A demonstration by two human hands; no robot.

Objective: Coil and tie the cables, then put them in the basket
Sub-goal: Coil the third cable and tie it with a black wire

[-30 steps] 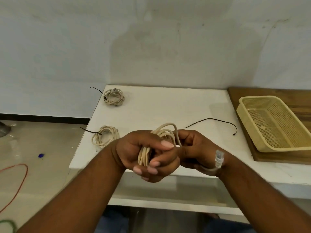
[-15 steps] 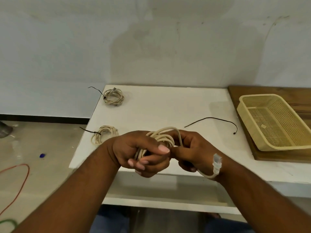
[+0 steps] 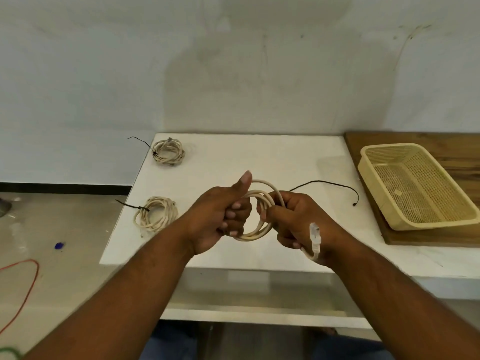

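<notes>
Both hands hold a cream network cable [image 3: 262, 203] wound into a loop above the white table [image 3: 233, 162]. My left hand [image 3: 220, 216] grips the loop's left side, thumb raised. My right hand [image 3: 293, 219] grips the right side, and the cable's clear plug [image 3: 315, 236] hangs over that wrist. Two coiled cream cables, each bound with a black tie, lie on the table: one at the far left corner [image 3: 168, 152], one at the left edge [image 3: 155, 213]. A loose black tie [image 3: 330, 183] lies right of my hands. The yellow mesh basket [image 3: 368, 175] stands at the right with nothing in it.
The basket rests on a wooden board [image 3: 441, 144] at the table's right side. A wall stands just behind the table. On the floor at the left lie a red wire [image 3: 31, 281], a green wire [image 3: 10, 352] and a small blue object [image 3: 59, 245].
My hands have drawn apart, spreading the bunched cable into an open round loop. My left thumb has lifted off the coil and points up.
</notes>
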